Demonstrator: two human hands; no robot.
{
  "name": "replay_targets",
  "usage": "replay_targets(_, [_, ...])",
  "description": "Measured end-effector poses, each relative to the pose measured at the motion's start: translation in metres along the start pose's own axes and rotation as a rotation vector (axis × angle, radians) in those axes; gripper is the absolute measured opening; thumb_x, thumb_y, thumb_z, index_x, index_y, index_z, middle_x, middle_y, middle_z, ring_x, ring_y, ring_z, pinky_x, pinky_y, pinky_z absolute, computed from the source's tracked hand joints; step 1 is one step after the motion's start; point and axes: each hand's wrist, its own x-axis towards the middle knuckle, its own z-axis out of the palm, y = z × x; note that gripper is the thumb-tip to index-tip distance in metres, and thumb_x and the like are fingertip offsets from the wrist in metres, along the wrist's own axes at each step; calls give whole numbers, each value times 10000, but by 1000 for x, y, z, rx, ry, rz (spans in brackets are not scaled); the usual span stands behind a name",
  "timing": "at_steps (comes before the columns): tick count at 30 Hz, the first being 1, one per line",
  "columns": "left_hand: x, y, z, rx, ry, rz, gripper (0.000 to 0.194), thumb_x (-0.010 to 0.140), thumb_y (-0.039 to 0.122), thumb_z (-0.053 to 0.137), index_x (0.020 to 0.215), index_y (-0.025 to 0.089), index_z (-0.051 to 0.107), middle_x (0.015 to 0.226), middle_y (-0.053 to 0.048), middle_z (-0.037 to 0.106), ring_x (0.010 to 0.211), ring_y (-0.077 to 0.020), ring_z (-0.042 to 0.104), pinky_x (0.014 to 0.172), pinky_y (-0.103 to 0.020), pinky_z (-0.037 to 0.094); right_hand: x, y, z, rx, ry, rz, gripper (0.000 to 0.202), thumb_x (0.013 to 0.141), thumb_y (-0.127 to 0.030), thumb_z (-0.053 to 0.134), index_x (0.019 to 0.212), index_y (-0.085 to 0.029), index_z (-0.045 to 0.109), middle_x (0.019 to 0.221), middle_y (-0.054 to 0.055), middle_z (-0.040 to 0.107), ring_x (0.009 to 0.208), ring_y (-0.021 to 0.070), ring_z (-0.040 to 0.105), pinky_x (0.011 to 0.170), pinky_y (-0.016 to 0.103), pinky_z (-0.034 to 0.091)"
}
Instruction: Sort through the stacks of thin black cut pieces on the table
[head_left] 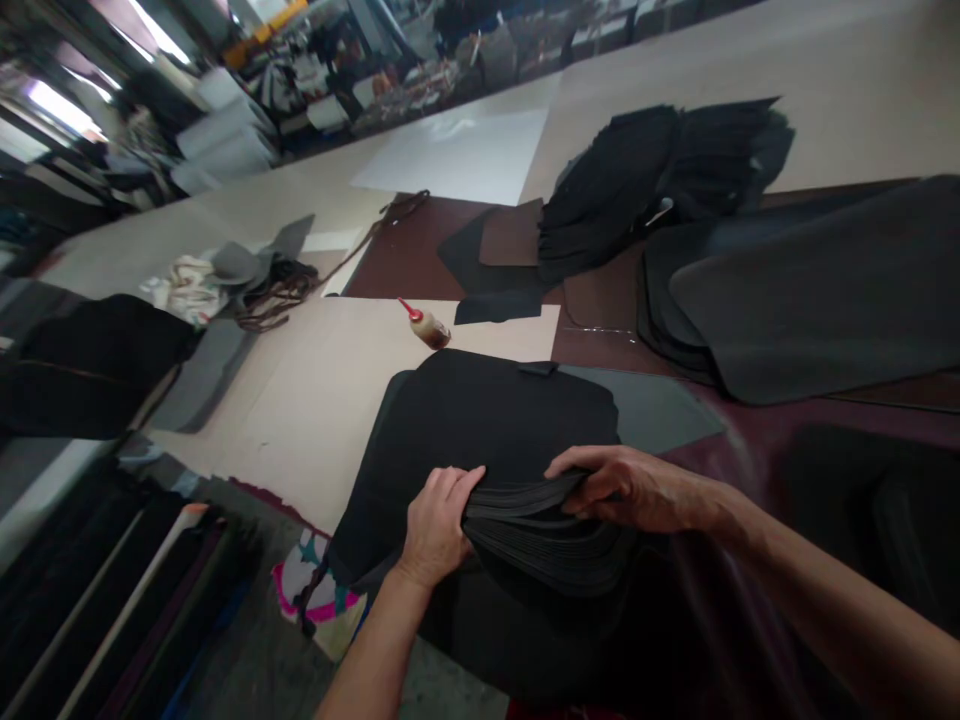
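I see my left hand [435, 525] and right hand [637, 490] clamped on the thick stack of black cut fabric pieces [540, 530], lower centre; layers may fan and slip toward the small glue bottle [427, 327].

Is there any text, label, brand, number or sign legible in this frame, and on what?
None can be read.
The glue bottle shows no legible label; it is too small and blurred.
The patterned cloth under the table edge carries coloured shapes, no letters.
The stack of black sheets gripped by the left hand and right hand is plain.
Background shelves are too blurred to read.
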Motion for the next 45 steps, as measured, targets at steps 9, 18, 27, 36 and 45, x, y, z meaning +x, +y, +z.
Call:
replay_targets(9, [-1,0,1,-1,14,16,483,889,318,600,1347,180,534,1083,-104,596,997,-279,528,882,-415,509,1,-5,0,-26,17,-3,301,829,-63,606,1038,-210,765,1322,87,615,966,154,684,815,234,521])
replay_targets(18, [-1,0,0,1,4,2,475,888,311,596,1344,193,537,1078,-99,601,1006,-277,535,882,-405,512,5,-6,8,-35,151,-27,277,802,-32,569,948,-194,739,1196,74,651,933,132,664,799,224,507])
replay_targets(27, [0,1,0,-7,3,-2,466,890,318,610,1334,194,543,1077,-97,600,995,-276,529,876,-412,515,6,-8,14,-142,173,-10,271,792,-30,569,950,-204,705,1218,78,626,982,156,647,837,259,512])
replay_targets(36, [-1,0,1,-24,-17,-10,496,886,333,623,1353,198,524,1099,-95,595,1015,-275,520,898,-419,504,2,-17,7,-248,104,-18,261,788,-63,584,929,-226,733,1291,62,634,1027,184,663,870,291,513])
replay_targets(45, [-1,5,-1,-17,-36,-32,512,871,331,641,1352,199,520,1102,-92,586,1012,-277,514,890,-424,506,9,-22,4,-254,32,51,267,805,-42,560,928,-235,698,1228,33,638,1011,170,645,861,274,493])
